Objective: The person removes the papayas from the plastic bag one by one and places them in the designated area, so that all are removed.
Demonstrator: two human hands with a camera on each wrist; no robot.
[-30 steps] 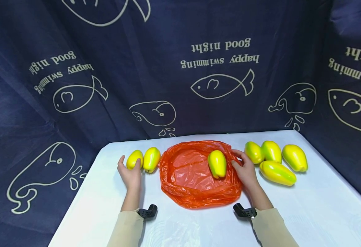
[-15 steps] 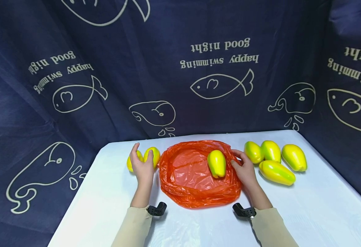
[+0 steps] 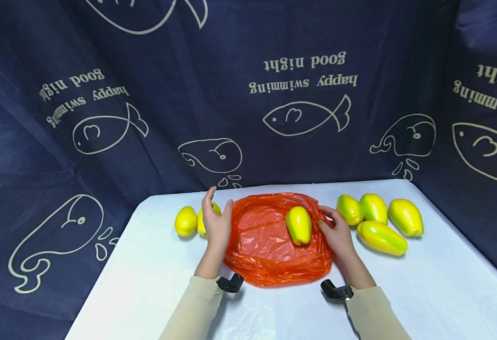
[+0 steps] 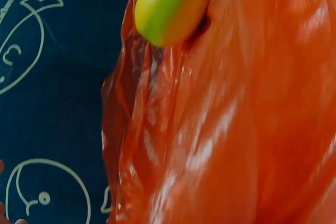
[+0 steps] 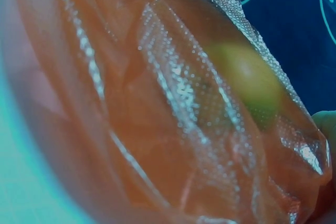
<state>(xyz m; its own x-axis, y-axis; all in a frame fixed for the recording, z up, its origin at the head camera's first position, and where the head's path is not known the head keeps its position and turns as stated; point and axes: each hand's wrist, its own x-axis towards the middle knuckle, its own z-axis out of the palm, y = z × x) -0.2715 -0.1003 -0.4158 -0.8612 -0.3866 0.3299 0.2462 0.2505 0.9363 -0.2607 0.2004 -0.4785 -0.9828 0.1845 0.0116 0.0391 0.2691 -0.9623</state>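
Note:
A red plastic bag (image 3: pixel 265 264) lies spread on the table with its mouth facing up. One yellow-green papaya (image 3: pixel 298 225) sits inside it, towards the right; its end (image 4: pixel 176 9) shows over the film in the left wrist view. My right hand (image 3: pixel 338 236) holds the bag's right edge between thumb and fingers, and a fingertip (image 5: pixel 326 121) appears at the rim in the right wrist view. At the left edge of the bag, my left hand (image 3: pixel 218 224) has its thumb and fingers spread with nothing between them, partly covering a second papaya (image 3: pixel 201 224).
Farther left lies another papaya (image 3: pixel 185 221). Several more are grouped right of the bag, including one lying lengthwise (image 3: pixel 382 238) in front. A dark blue curtain (image 3: pixel 214 118) with fish drawings hangs behind the white table (image 3: pixel 138 274).
My left hand has moved right, from beside the leftmost papaya, past the second one, to the bag's left edge. The right hand, bag and papayas stay put.

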